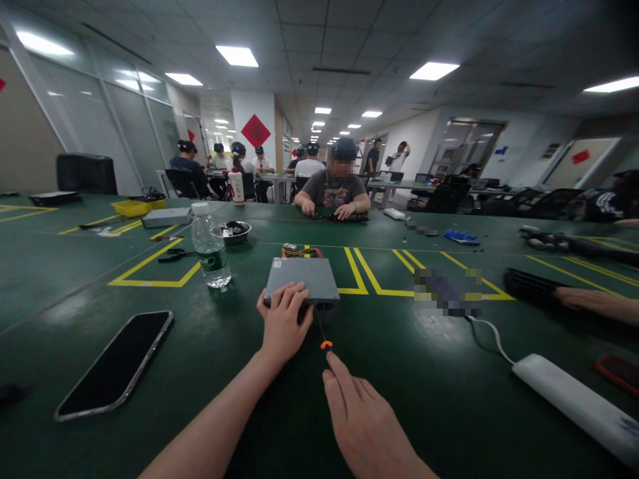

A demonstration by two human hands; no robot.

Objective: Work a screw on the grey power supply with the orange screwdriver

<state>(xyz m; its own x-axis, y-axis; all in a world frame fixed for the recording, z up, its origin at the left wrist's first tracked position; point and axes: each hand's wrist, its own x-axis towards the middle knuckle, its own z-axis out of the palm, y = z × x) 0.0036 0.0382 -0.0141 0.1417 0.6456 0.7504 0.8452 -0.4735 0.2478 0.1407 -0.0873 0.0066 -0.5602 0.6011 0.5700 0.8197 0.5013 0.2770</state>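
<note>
A grey metal computer power supply [309,274] lies on the green table in front of me, its bundle of coloured cables [302,251] at the far side. My left hand [283,318] grips its near left edge, fingers over the top face. Low in the view, my right hand [364,416] is closed around a screwdriver [326,346] with an orange and black handle. The thin shaft points up to the near side of the power supply, close to its socket. Whether the tip touches a screw cannot be made out.
A water bottle [212,249] stands left of the power supply, with a metal bowl [234,231] behind it. A phone [117,362] lies near left, a white power strip [574,406] near right. Another person's hand [599,304] reaches in at right; a person [337,186] sits opposite.
</note>
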